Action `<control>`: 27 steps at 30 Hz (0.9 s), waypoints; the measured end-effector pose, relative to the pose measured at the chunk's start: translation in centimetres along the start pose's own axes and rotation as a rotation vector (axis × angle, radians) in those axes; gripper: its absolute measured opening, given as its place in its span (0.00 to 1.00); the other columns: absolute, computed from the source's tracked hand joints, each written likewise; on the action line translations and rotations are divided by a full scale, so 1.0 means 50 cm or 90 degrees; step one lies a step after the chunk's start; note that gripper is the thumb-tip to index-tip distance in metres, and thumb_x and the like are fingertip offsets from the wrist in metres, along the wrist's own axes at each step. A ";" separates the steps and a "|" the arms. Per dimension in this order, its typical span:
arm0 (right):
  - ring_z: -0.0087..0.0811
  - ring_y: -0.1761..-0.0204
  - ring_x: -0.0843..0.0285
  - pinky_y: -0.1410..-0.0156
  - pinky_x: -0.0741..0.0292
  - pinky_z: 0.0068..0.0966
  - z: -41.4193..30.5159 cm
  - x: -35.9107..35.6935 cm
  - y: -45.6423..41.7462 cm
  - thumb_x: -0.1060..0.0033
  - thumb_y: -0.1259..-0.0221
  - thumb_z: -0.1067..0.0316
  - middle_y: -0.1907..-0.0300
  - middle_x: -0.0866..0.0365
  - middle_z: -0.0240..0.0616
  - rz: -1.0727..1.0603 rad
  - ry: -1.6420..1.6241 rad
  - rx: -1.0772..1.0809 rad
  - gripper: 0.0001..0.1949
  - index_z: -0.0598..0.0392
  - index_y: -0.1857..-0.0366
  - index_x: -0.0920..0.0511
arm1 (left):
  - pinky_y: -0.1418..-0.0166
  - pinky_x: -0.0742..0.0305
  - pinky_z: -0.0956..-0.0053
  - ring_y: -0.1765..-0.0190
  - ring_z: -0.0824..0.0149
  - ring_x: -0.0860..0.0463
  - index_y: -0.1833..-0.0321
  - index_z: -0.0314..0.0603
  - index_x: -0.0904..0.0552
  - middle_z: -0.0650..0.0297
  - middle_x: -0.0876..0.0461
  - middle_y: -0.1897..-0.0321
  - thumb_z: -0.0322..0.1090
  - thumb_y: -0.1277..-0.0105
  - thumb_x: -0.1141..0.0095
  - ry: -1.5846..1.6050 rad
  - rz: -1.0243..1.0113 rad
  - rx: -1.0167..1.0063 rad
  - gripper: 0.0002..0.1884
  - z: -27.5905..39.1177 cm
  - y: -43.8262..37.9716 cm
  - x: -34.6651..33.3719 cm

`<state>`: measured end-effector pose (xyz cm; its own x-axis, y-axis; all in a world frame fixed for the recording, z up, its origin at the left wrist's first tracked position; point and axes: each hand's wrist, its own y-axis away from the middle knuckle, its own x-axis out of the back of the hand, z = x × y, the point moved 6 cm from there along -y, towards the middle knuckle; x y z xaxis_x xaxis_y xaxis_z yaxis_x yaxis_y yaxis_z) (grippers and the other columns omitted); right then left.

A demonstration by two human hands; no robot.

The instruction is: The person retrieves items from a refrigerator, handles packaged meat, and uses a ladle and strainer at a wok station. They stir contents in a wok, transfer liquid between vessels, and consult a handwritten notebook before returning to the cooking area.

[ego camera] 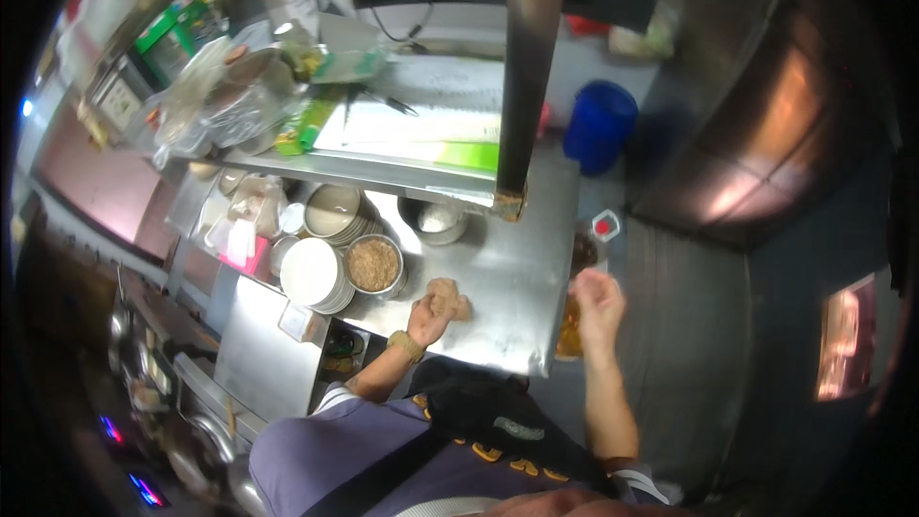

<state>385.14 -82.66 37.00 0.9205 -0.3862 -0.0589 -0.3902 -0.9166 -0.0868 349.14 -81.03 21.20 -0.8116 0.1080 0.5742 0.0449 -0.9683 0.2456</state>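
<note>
My left hand [428, 321], with a banded watch on the wrist, grips a crumpled tan cloth [451, 296] against the stainless steel table [513, 273]. Left of the cloth stands a round metal pot [374, 266] filled with a brown, crumbly food. Past the table's right edge, my right hand [600, 301] is raised with its fingers bent; blur hides whether anything is between them. Below that hand, a container with orange contents [569, 330] is partly covered by it.
Stacked white plates [310, 273] and grey bowls [332, 210] crowd the table's left side. A metal shelf [373, 172] and its post [530, 86] overhang the back. Beyond the right edge are a blue bin [602, 126] and a red-capped bottle [603, 227].
</note>
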 end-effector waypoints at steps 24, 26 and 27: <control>0.38 0.56 0.14 0.45 0.21 0.33 -0.588 -0.722 -0.282 0.33 0.42 0.60 0.58 0.10 0.44 -0.797 0.813 0.381 0.17 0.59 0.52 0.12 | 0.48 0.15 0.65 0.56 0.57 0.08 0.46 0.27 0.13 0.48 0.08 0.58 0.41 0.37 0.34 0.217 0.208 0.174 0.23 -0.256 0.240 0.100; 0.38 0.52 0.15 0.43 0.22 0.32 -0.595 -0.694 -0.307 0.37 0.39 0.63 0.53 0.12 0.46 -0.692 0.808 0.424 0.19 0.60 0.47 0.14 | 0.50 0.15 0.68 0.58 0.61 0.09 0.47 0.26 0.13 0.49 0.08 0.59 0.39 0.37 0.34 0.282 0.217 0.188 0.22 -0.284 0.241 0.137; 0.38 0.50 0.16 0.42 0.23 0.32 -0.603 -0.665 -0.319 0.39 0.38 0.65 0.50 0.12 0.46 -0.632 0.817 0.440 0.20 0.61 0.44 0.15 | 0.52 0.15 0.69 0.60 0.63 0.09 0.47 0.26 0.13 0.49 0.08 0.60 0.38 0.37 0.35 0.320 0.210 0.189 0.21 -0.286 0.230 0.141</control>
<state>361.36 -58.30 70.34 0.0952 0.0978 0.9906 0.6522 -0.7580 0.0122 335.61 -94.62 16.87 -0.8975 -0.3703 0.2394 0.4367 -0.8219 0.3658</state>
